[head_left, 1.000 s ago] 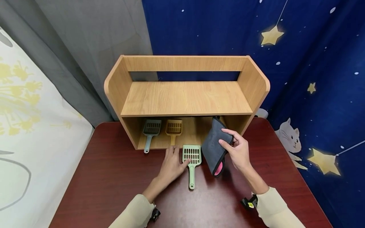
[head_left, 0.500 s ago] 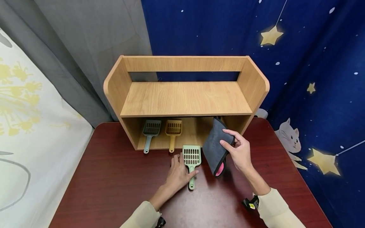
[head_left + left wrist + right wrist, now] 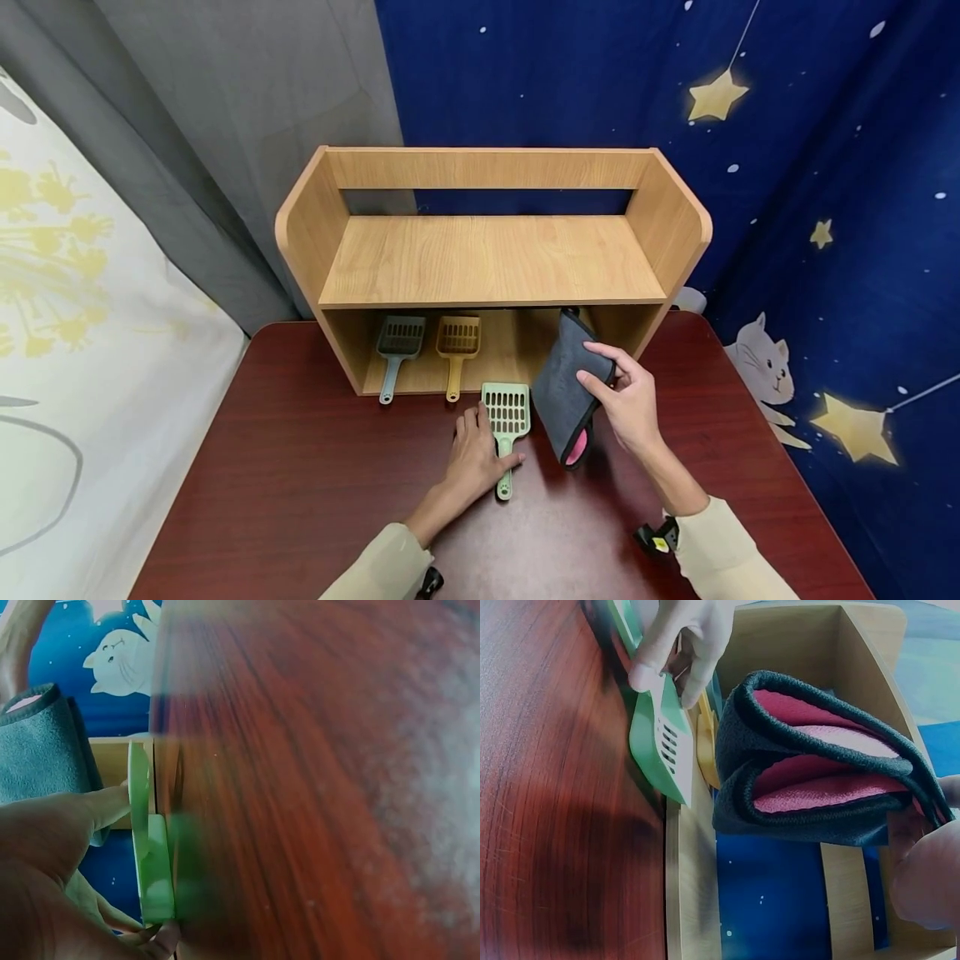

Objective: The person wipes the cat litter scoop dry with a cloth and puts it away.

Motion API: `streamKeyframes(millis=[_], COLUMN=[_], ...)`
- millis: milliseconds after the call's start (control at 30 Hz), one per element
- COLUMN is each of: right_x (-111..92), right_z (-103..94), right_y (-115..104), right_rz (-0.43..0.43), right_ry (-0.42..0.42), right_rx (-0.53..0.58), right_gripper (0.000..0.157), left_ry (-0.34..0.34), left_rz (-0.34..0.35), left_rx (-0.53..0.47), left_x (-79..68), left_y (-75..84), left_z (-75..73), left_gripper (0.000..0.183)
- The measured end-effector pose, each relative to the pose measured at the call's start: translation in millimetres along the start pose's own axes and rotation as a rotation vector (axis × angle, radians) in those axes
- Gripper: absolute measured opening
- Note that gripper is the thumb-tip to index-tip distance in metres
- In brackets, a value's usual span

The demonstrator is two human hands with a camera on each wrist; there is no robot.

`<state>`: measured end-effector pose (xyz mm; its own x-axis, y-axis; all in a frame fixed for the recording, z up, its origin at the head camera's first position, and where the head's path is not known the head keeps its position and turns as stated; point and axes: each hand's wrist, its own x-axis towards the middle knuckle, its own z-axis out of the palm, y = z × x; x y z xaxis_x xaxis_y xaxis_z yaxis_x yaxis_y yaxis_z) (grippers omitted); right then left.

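Note:
A light green slotted litter scoop (image 3: pixel 506 435) lies on the table in front of the shelf, handle toward me. My left hand (image 3: pixel 474 454) holds it from the left, thumb across the handle and fingertips along the side of the head; the right wrist view shows this pinch too. To the right, a folded dark grey cloth (image 3: pixel 566 392) with black edging and a pink inside (image 3: pixel 817 784) hangs tilted before the shelf opening. My right hand (image 3: pixel 632 404) pinches it between thumb and fingers at its right edge.
A two-tier wooden shelf (image 3: pixel 487 258) stands at the back of the dark red table (image 3: pixel 300 483). In its lower compartment lie a blue-grey scoop (image 3: pixel 392 375) and a yellow scoop (image 3: pixel 454 371), handles poking past the front edge. Curtains (image 3: pixel 525 75) hang behind.
My left hand has left the yellow scoop's handle end and come down to the green scoop, its thumb now across the handle. The right hand and cloth stay nearly still.

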<state>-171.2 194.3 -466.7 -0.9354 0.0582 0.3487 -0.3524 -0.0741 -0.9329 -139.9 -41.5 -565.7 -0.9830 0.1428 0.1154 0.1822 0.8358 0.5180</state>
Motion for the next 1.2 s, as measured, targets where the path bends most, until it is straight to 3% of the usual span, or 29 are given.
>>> streamKeyframes(millis=[333,667,900,1067,1200], right_x=[-1,-2,-3,-3,-2], right_z=[-3.6,-5.3,-6.2,-6.9,-9.1], right_y=[-2,-4,-1,0,-1], right_rz=[0.002,0.003,0.005,0.01,-0.002], right_ry=[0.011,0.045,0.048,0.04,0.038], right_rx=[-0.039,-0.042,-0.036,-0.041,-0.056], right_gripper=[0.042,0.042,0.042,0.042,0.042], left_ry=[-0.038,-0.07,-0.031,-0.054,-0.064], left_rz=[0.007,-0.024,0.034,0.026,0.071], left_rx=[-0.091,-0.107,-0.087,-0.07,-0.083], left_x=[0.3,1.1,0.5,1.8,2.3], left_y=[-5.8,-16.8,-26.4,-30.1,-33.2], left_z=[-2.9,-15.6,-18.4,-19.3,-20.9], left_gripper=[0.089,0.076,0.045,0.038,0.034])
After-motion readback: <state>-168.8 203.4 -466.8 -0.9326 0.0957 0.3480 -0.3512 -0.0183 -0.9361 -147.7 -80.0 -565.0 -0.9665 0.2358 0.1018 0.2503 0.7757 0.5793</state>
